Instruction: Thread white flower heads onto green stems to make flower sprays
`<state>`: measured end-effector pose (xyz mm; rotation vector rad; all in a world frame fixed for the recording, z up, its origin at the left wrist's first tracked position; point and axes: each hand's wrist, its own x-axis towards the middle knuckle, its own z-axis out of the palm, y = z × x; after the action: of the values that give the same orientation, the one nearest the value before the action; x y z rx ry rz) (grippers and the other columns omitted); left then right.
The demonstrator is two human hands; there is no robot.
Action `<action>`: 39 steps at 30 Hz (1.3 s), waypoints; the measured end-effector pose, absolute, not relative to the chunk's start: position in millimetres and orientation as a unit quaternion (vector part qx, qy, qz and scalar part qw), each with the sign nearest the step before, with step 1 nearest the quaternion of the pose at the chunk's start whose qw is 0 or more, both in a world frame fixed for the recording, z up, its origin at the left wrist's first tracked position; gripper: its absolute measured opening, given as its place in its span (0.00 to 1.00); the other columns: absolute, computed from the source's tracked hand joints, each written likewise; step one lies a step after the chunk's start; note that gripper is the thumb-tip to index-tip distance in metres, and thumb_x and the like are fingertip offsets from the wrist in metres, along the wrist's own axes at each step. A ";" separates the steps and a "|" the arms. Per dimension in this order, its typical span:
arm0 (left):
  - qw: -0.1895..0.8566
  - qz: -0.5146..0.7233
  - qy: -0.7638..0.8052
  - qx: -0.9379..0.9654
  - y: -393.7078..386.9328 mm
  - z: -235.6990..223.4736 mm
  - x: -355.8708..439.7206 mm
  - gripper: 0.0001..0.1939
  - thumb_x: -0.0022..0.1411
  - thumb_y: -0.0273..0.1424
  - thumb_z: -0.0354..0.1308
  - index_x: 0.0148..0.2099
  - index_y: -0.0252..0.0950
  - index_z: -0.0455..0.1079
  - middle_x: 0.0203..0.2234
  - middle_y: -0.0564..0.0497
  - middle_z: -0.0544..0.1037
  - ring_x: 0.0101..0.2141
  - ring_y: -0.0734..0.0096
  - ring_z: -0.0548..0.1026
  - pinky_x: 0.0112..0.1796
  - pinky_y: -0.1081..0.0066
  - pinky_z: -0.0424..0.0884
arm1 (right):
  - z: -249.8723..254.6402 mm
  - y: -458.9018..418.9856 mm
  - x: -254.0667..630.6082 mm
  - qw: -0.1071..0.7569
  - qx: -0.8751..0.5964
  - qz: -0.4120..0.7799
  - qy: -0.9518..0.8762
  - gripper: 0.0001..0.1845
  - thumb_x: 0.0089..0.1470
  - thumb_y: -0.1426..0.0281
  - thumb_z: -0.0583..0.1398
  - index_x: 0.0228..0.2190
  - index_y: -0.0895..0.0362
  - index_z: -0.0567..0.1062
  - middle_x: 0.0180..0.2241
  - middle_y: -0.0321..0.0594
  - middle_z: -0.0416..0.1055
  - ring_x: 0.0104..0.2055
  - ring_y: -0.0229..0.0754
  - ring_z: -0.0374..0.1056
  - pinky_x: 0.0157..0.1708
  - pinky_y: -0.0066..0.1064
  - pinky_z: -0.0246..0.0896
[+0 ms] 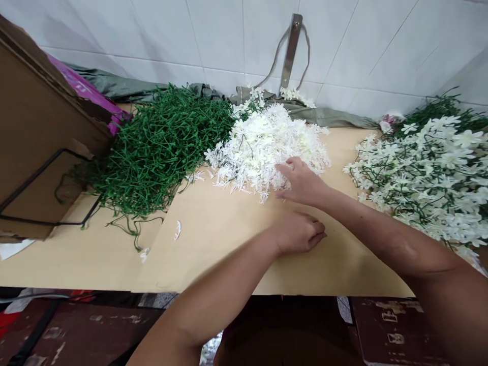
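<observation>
My right hand (301, 182) reaches into the near edge of a heap of loose white plastic flower heads (267, 145) in the middle of the wooden table (213, 244). Its fingers are bent and pinch at the white pieces; what they hold is hidden. My left hand (297, 233) rests on the table just in front of the right one, fingers curled closed, nothing visible in it. To the left of the white heap lies a big pile of green plastic stems (160, 145).
A cardboard box (38, 132) with a black wire frame stands at the left. Finished white flower sprays on green stems (430, 168) are heaped at the right. A few white petals (177, 230) lie loose on the table. A tiled wall runs behind.
</observation>
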<state>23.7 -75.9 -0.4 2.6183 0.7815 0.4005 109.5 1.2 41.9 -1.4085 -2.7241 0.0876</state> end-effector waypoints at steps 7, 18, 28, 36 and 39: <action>0.183 0.115 0.291 0.932 -75.6 2.1 22.6 0.18 0.70 0.33 0.46 0.37 0.32 0.75 0.35 0.46 0.81 0.37 0.65 0.77 0.35 0.67 0.67 | 26.0 5.2 93.1 0.003 -0.426 0.078 -0.901 0.16 0.56 0.78 0.55 0.47 0.64 0.73 0.52 0.55 0.63 0.41 0.46 0.67 0.41 0.36 0.64; 0.198 0.105 0.307 0.925 -69.6 -1.3 18.3 0.17 0.70 0.34 0.44 0.38 0.35 0.73 0.35 0.48 0.81 0.36 0.66 0.78 0.34 0.68 0.65 | 123.2 86.8 62.6 0.194 -0.482 0.039 -0.854 0.20 0.52 0.80 0.61 0.48 0.60 0.73 0.51 0.49 0.64 0.48 0.48 0.66 0.52 0.43 0.61; 0.244 0.130 0.276 0.921 -75.6 2.4 19.2 0.18 0.69 0.35 0.46 0.32 0.35 0.72 0.30 0.49 0.79 0.31 0.68 0.75 0.31 0.68 0.63 | 50.4 20.6 74.5 0.067 -0.062 -0.042 -0.995 0.21 0.56 0.58 0.62 0.43 0.63 0.75 0.51 0.57 0.67 0.54 0.56 0.60 0.51 0.49 0.61; 0.215 0.148 0.274 0.926 -75.3 -0.4 22.0 0.16 0.68 0.33 0.49 0.33 0.33 0.74 0.30 0.47 0.80 0.32 0.68 0.75 0.33 0.68 0.64 | -3.8 22.4 80.5 0.030 -0.069 -0.138 -0.988 0.21 0.66 0.74 0.44 0.35 0.63 0.75 0.37 0.51 0.73 0.42 0.48 0.63 0.42 0.39 0.60; 0.203 0.133 0.277 0.930 -74.9 -2.8 22.5 0.16 0.69 0.35 0.48 0.34 0.34 0.74 0.31 0.48 0.80 0.32 0.68 0.76 0.30 0.68 0.63 | -2.8 27.5 100.2 0.053 -0.105 -0.160 -0.980 0.18 0.63 0.79 0.46 0.31 0.62 0.75 0.33 0.49 0.71 0.41 0.47 0.61 0.41 0.38 0.60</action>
<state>22.5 -74.9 -2.8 2.5941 0.7725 0.3718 100.2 27.5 -2.8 -0.3181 -2.9796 -0.4871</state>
